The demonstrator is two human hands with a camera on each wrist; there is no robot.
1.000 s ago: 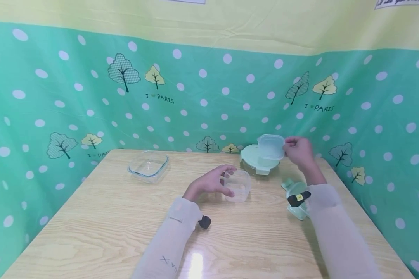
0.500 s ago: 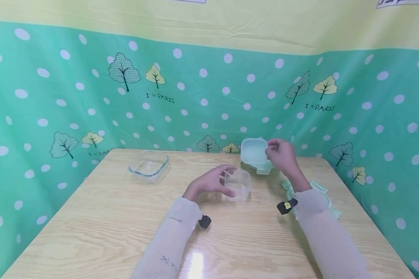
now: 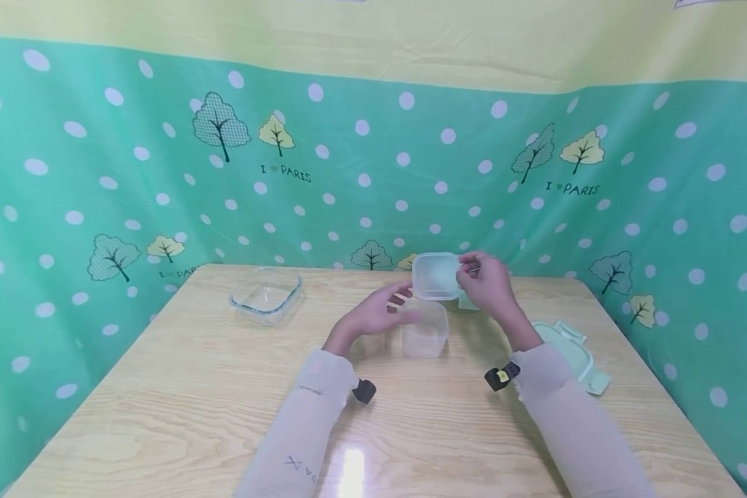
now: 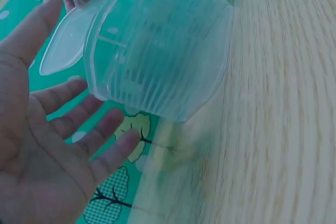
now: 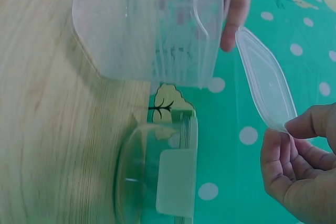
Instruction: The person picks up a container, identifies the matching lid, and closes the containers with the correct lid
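A clear square plastic container (image 3: 426, 339) stands upright on the table, with ribbed walls in the wrist views. Beside its left side is my left hand (image 3: 373, 315), whose fingers are spread and relaxed in the left wrist view (image 4: 58, 156). My right hand (image 3: 488, 285) pinches a thin translucent lid (image 3: 434, 277) by its right edge, between thumb and fingers. That lid (image 5: 265, 85) is tilted above the container's rim and apart from it. In the right wrist view, a round glass container with a pale green clip lid (image 5: 176, 182) stands near the plastic one.
A square glass dish (image 3: 265, 296) sits at the table's back left. Pale green clip lids (image 3: 566, 349) lie to the right, partly behind my right forearm. A polka-dot curtain (image 3: 348, 173) hangs behind and beside the wooden table (image 3: 180, 401).
My right hand has carried the translucent lid left, from above the round container to over the plastic container. My left hand has shifted slightly up and its thumb has moved; the plastic container stays in place.
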